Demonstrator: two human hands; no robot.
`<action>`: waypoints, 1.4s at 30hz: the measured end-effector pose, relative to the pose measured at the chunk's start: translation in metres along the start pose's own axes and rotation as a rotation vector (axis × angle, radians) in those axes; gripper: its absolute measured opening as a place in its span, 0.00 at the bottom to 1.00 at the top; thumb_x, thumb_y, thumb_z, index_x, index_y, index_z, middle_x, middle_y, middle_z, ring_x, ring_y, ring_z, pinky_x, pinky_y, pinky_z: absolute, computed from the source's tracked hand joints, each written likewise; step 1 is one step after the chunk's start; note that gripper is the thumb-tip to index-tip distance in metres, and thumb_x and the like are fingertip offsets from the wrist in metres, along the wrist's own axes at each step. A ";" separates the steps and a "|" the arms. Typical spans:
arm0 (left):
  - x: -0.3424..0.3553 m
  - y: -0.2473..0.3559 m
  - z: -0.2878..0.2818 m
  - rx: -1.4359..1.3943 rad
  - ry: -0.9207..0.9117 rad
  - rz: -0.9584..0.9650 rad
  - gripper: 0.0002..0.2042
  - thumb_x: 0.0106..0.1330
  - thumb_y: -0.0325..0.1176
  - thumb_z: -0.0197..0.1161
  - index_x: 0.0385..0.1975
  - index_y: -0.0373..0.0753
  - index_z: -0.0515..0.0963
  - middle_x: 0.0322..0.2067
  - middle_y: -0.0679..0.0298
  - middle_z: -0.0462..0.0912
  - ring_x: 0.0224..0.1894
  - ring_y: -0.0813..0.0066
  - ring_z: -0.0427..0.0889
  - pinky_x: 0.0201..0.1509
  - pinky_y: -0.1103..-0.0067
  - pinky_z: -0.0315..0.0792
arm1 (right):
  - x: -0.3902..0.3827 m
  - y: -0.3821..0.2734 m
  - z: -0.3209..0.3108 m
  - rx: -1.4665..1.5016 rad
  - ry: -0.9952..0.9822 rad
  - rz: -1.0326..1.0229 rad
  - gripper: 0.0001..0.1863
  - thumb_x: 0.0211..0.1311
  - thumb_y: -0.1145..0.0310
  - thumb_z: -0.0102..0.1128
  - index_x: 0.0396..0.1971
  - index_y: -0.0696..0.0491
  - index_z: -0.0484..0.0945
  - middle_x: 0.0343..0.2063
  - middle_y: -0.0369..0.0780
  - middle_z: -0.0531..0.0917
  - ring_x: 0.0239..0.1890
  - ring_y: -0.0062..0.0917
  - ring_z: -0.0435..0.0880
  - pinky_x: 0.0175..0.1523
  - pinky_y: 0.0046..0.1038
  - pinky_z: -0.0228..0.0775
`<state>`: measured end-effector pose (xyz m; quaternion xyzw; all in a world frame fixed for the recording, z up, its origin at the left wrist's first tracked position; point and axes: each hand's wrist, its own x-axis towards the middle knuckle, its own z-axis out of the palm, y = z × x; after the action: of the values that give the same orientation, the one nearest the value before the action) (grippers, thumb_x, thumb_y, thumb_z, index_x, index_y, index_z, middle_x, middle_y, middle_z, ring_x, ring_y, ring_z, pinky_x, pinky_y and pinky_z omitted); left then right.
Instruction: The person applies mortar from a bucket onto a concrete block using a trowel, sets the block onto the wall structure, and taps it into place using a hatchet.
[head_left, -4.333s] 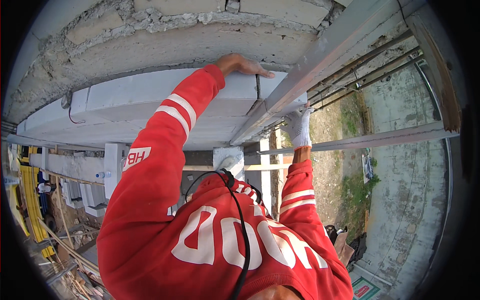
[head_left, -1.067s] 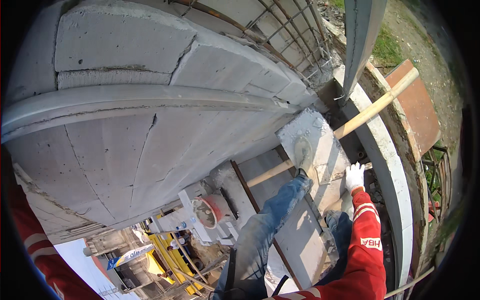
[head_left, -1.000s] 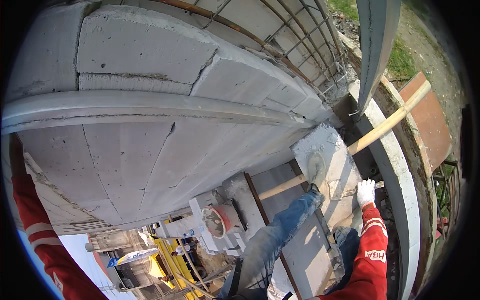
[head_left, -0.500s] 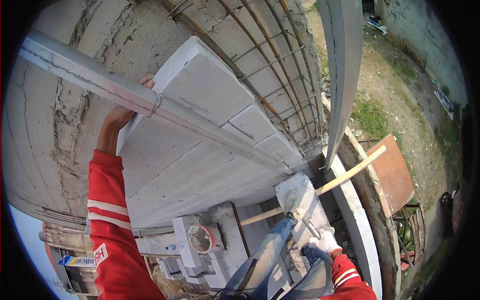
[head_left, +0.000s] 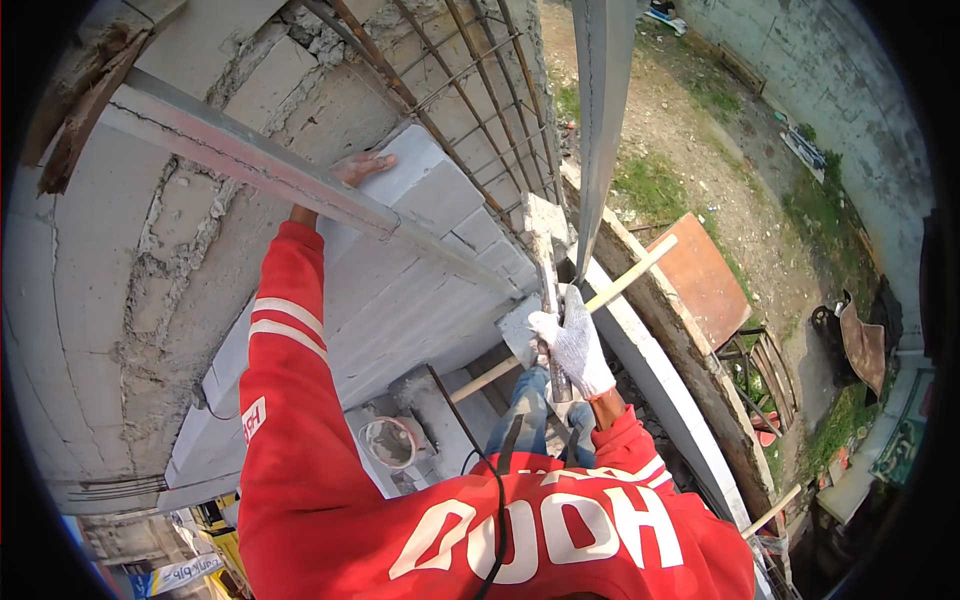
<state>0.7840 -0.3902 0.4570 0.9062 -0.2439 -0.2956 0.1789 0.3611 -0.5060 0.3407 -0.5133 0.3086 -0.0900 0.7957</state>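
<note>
Bare and stretched past a metal post, my left hand [head_left: 362, 168] lies with fingers extended at the upper end of a pale grey block [head_left: 425, 185] atop the block wall [head_left: 400, 290]. Part of its wrist is behind the post [head_left: 260, 160]. My right hand [head_left: 575, 340], in a white knit glove, is closed round the handle of a mortar-caked hand tool [head_left: 547, 265]. The tool points up toward the rebar, its pale, broad head beside the wall's end. Whether it is a trowel or a hammer is unclear.
Rusty rebar [head_left: 480, 80] runs beside the wall's end. A second metal post [head_left: 603, 100] rises at right, near a wooden pole [head_left: 630, 272]. Below stands a mortar bucket [head_left: 390, 442]. A low block wall [head_left: 660, 370] borders the dirt yard [head_left: 690, 150].
My right hand has lifted the tool from beside my legs up to the wall's end. The left hand has shifted along the block's top. The view has swung, bringing my red sweater into sight.
</note>
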 end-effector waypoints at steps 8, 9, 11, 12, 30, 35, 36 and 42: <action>0.022 -0.007 0.007 -0.088 -0.128 0.049 0.56 0.53 0.70 0.72 0.72 0.30 0.63 0.68 0.43 0.70 0.70 0.51 0.68 0.75 0.64 0.60 | 0.054 -0.052 0.008 -0.722 0.182 -0.396 0.25 0.65 0.64 0.62 0.55 0.63 0.68 0.30 0.61 0.82 0.37 0.58 0.84 0.41 0.47 0.76; 0.034 -0.023 0.008 -0.042 -0.087 0.052 0.57 0.51 0.70 0.73 0.72 0.30 0.64 0.67 0.44 0.71 0.69 0.51 0.70 0.74 0.64 0.61 | 0.054 -0.059 0.014 -0.746 0.153 -0.431 0.24 0.64 0.64 0.61 0.54 0.63 0.68 0.30 0.61 0.82 0.38 0.59 0.84 0.42 0.48 0.75; 0.039 -0.025 0.007 -0.056 -0.130 0.063 0.57 0.51 0.70 0.74 0.72 0.31 0.64 0.66 0.44 0.71 0.68 0.51 0.71 0.73 0.63 0.62 | 0.058 -0.066 0.024 -0.804 0.165 -0.489 0.21 0.61 0.67 0.59 0.49 0.63 0.69 0.31 0.61 0.83 0.38 0.58 0.84 0.42 0.49 0.75; 0.040 -0.027 0.006 -0.067 -0.171 0.067 0.57 0.50 0.70 0.74 0.72 0.31 0.64 0.66 0.44 0.72 0.67 0.51 0.72 0.73 0.63 0.63 | 0.061 -0.069 0.028 -0.810 0.164 -0.490 0.21 0.61 0.67 0.59 0.49 0.63 0.69 0.31 0.61 0.83 0.38 0.58 0.84 0.42 0.49 0.75; -0.022 0.044 -0.010 0.073 -0.261 0.064 0.59 0.47 0.78 0.67 0.70 0.33 0.68 0.62 0.46 0.77 0.64 0.50 0.77 0.71 0.62 0.65 | 0.083 -0.073 0.023 -1.265 0.032 -0.425 0.33 0.58 0.70 0.62 0.62 0.67 0.67 0.32 0.56 0.85 0.37 0.51 0.86 0.44 0.47 0.78; 0.000 0.031 -0.002 -0.027 -0.266 0.074 0.55 0.49 0.72 0.72 0.70 0.35 0.68 0.61 0.47 0.77 0.63 0.52 0.77 0.70 0.64 0.66 | 0.089 -0.067 0.021 -1.275 0.057 -0.420 0.34 0.58 0.68 0.65 0.62 0.67 0.66 0.33 0.56 0.85 0.39 0.52 0.85 0.46 0.46 0.78; -0.006 0.038 -0.003 -0.124 -0.327 0.076 0.54 0.49 0.70 0.74 0.70 0.35 0.68 0.61 0.47 0.77 0.63 0.53 0.77 0.69 0.65 0.67 | 0.087 -0.068 0.020 -1.271 0.034 -0.411 0.34 0.58 0.68 0.65 0.62 0.67 0.66 0.33 0.56 0.85 0.39 0.52 0.85 0.46 0.47 0.78; -0.005 0.040 -0.010 -0.210 -0.467 -0.140 0.53 0.48 0.67 0.77 0.71 0.38 0.69 0.65 0.49 0.74 0.67 0.53 0.72 0.71 0.65 0.64 | 0.085 -0.063 0.022 -1.145 0.034 -0.369 0.31 0.58 0.67 0.65 0.59 0.66 0.68 0.34 0.60 0.84 0.41 0.55 0.85 0.48 0.48 0.78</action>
<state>0.7730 -0.4182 0.4856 0.8045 -0.1835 -0.5320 0.1899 0.4523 -0.5572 0.3684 -0.9038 0.2264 -0.0542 0.3592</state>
